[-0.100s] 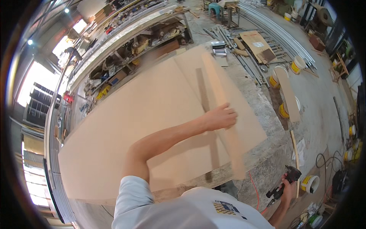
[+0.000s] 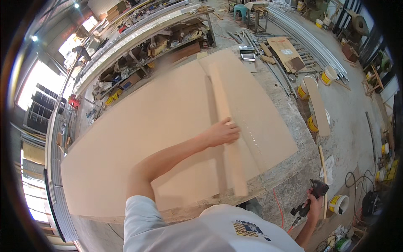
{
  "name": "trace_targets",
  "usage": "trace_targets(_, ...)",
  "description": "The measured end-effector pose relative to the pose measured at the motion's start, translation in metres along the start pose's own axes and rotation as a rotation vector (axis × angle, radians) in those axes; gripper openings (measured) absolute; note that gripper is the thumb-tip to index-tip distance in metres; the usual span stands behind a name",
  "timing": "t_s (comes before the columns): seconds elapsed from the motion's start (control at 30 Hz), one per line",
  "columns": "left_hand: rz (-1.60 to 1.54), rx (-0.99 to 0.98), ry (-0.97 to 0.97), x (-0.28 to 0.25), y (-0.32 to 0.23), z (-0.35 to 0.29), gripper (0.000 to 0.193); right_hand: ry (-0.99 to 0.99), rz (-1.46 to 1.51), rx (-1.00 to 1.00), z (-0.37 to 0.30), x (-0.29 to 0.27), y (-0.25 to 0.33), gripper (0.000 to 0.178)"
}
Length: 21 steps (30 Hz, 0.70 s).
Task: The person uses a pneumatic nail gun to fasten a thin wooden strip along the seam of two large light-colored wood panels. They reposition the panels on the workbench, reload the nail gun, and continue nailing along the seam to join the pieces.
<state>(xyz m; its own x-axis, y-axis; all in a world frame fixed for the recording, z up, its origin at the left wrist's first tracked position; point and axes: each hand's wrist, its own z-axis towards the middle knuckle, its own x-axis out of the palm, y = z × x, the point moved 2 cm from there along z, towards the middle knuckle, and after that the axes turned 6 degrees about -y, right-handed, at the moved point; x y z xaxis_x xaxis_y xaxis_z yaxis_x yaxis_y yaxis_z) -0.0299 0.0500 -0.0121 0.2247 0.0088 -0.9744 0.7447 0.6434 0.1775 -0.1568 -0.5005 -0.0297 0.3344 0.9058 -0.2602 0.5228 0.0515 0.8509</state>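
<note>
My left hand (image 2: 223, 132) is closed around the middle of a long, pale wooden strip (image 2: 219, 94), its ends smeared by motion. The strip is over a large beige board (image 2: 138, 126), throwing a shadow to its left. Just right of it, a short row of small shiny spots (image 2: 255, 140) shows on the board, close to a seam or line. Down at the lower right, my right hand (image 2: 314, 206) grips a black air nail gun (image 2: 318, 189), held off the board's side. An orange hose (image 2: 281, 210) runs near the gun.
Under the board lies a worn grey table (image 2: 296, 126). Shelves full of scraps (image 2: 163, 46) stand beyond. To the right are buckets (image 2: 328, 75), metal bars (image 2: 302, 38), a narrow panel (image 2: 317, 107) and a cable (image 2: 357, 185) on the floor. A person (image 2: 82, 53) is far left.
My left hand has carried the wooden strip leftward across the board, and the row of shiny spots now shows. My right hand with the nail gun has barely shifted.
</note>
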Motion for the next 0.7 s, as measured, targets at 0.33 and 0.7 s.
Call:
trace_targets(0.33,-0.298,-0.844,0.046,0.077,-0.040,-0.254,0.053,0.172,-0.008,-0.029,-0.129,0.107,-0.022,0.035)
trace_targets(0.7,-0.135,-1.327,-0.337,0.126,-0.004,-0.213,0.052,0.223,-0.063,-0.012,-0.177,0.154,-0.040,0.037)
